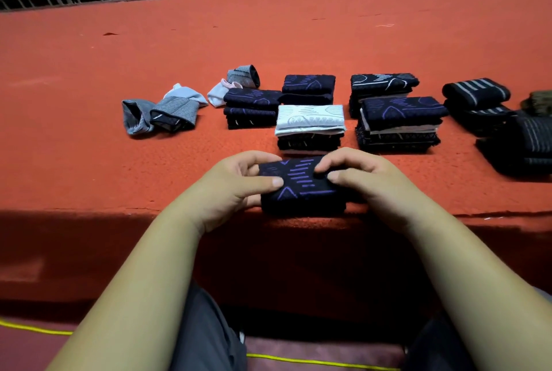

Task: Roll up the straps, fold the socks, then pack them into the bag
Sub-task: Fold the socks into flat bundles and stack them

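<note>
One folded sock [301, 188] between fingers [340, 158]

The head-worn camera looks forward and down, close over the left hand [236, 188] and right hand [369, 182] at the table [119, 167].

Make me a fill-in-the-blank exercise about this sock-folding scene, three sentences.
1. The folded black sock gripped by the left hand and the right hand bears a ____ line pattern.
2. The stack of folded socks just behind it has a ____ one on top.
3. The loose grey socks lie at the ____ end of the row.
Missing words: purple; white; left.
</note>
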### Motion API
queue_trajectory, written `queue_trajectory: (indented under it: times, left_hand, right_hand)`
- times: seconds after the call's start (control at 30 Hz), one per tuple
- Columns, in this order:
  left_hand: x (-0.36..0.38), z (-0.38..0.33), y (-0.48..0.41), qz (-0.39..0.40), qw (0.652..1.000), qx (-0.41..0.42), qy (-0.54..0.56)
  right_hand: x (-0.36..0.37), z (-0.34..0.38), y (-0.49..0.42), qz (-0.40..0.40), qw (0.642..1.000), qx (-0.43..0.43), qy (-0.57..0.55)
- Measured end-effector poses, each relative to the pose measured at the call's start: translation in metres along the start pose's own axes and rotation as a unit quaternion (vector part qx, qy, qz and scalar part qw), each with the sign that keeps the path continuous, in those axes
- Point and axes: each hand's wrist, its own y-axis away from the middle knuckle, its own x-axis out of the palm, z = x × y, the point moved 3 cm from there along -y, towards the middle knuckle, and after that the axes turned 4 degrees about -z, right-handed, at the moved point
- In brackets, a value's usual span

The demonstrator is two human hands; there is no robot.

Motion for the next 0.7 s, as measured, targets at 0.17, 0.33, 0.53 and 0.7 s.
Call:
queue_trajectory:
  times: [0.17,0.33,0.53,0.7]
  left_hand:
    - [-0.002,-0.008,0.002,-0.029,0.998,0.027,0.042]
    - [-0.008,-0.008,0.000,-0.078,0.996,0.051,0.013]
    - [-0.013,-0.008,-0.003,-0.181,0.974,0.085,-0.109]
    - [-0.011,-0.006,0.002,-0.102,0.987,0.047,-0.116]
  right_hand:
    - [0.010,-0.002,-0.002,0.004,0.999,0.015,0.028]
    - [0.012,-0.004,-0.005,-0.030,0.994,0.000,0.107]
    - [0.021,-0.005,-0.008,-0.102,0.978,-0.062,0.172]
    - [0.023,-0.005,-0.010,-0.124,0.980,-0.059,0.143]
